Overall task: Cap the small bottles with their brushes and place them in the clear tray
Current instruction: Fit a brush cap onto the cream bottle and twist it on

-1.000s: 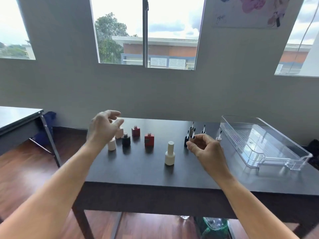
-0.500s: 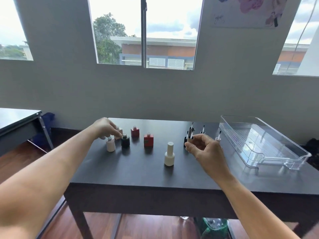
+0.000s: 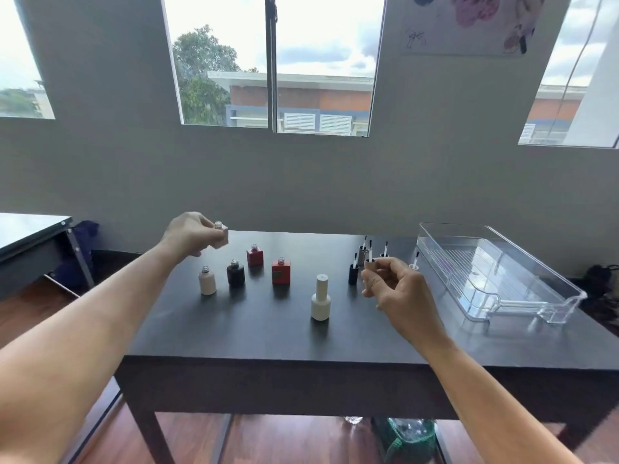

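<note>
My left hand (image 3: 189, 234) holds a pale pink square bottle (image 3: 221, 236), uncapped, lifted above the dark table (image 3: 268, 333). My right hand (image 3: 395, 289) pinches a brush cap (image 3: 369, 262) with its brush pointing up. On the table stand an uncapped cream bottle (image 3: 207, 281), a black bottle (image 3: 235, 272), two red bottles (image 3: 255, 255) (image 3: 280, 271) and a capped cream bottle (image 3: 321, 298). Several brush caps (image 3: 353, 272) stand upright beside my right hand. The clear tray (image 3: 495, 279) lies at the right with nothing in it.
A grey wall with windows rises behind the table. A second table (image 3: 33, 239) stands at the left with a dark bag (image 3: 83, 249) by it. A green basket (image 3: 408, 437) sits on the wooden floor under the table.
My left hand closed on the pink square bottle in the back row and lifted it off the table. My right hand stayed near the brush caps, holding one.
</note>
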Demonstrator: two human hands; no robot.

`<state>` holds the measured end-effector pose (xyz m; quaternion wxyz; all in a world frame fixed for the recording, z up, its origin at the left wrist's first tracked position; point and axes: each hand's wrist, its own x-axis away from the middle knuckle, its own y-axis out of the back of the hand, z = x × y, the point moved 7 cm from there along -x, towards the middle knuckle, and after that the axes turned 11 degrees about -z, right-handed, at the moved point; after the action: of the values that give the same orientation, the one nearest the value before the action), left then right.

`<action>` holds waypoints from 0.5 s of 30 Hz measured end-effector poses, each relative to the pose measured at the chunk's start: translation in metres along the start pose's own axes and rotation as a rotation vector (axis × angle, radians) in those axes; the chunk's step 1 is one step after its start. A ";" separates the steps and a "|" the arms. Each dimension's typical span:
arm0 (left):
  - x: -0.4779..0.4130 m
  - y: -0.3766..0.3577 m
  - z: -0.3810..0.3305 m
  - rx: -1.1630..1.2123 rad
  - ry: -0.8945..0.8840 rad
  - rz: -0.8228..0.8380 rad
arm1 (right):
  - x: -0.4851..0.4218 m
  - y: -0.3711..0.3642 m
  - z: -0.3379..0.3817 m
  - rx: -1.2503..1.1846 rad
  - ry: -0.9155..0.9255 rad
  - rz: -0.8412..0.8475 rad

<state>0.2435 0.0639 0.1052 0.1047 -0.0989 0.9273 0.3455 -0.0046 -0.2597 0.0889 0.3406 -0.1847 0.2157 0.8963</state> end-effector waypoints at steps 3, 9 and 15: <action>0.015 0.019 -0.031 0.210 -0.042 -0.058 | 0.000 -0.004 0.003 -0.005 0.002 0.019; 0.099 0.011 -0.070 0.465 -0.152 0.199 | 0.000 -0.011 0.009 -0.063 0.006 0.041; 0.161 -0.032 -0.061 0.494 -0.135 0.303 | 0.002 -0.014 0.017 -0.195 0.000 0.032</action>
<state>0.0895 -0.0183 0.0876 0.1345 0.0923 0.9784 0.1268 0.0006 -0.2404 0.0984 0.3066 -0.2136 0.1304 0.9184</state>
